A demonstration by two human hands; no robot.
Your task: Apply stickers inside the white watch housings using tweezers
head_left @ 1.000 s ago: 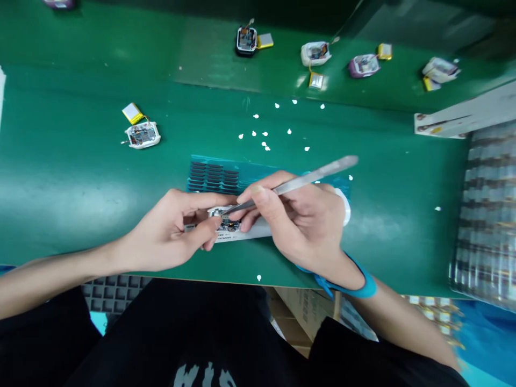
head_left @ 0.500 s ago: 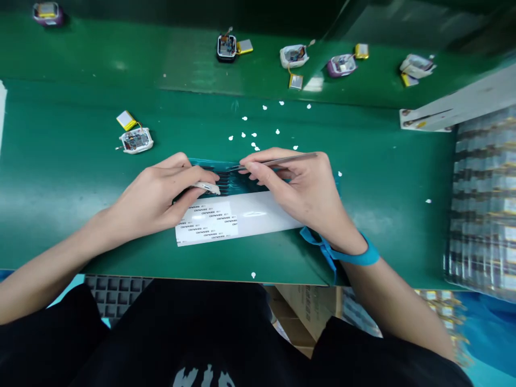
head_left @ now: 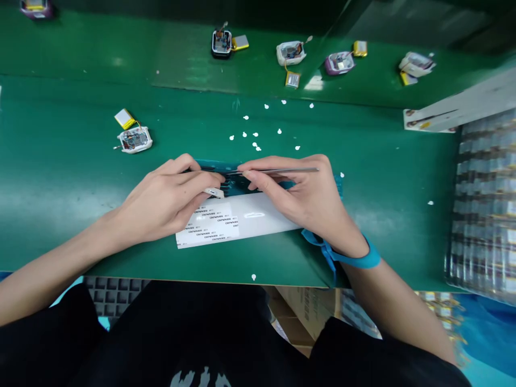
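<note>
The white sheet lies on the green table, with printed words on its left part. The left hand is at the far left part of this sheet, and its fingers are closed around a small white casing. Only one end of the casing is visible, just at the far edge of the sheet; the fingers hide the rest.

The right hand is over the right part of the sheet. Its thumb and fingers are pinched closed on the metal tweezers, which lie almost level and point to the left hand. The tips are over the blue film, beyond the sheet; I cannot tell if they are open or hold something. The film carries dark strips, partly covered by the hands. A blue band is around the right wrist.

To the far left of the sheet there is an open white unit with a battery beside it. Beyond the sheet, small white pieces are scattered. Still farther from it stand a black unit, a white-shelled unit and a purple unit. Well apart, right of the sheet, are clear plastic trays.
</note>
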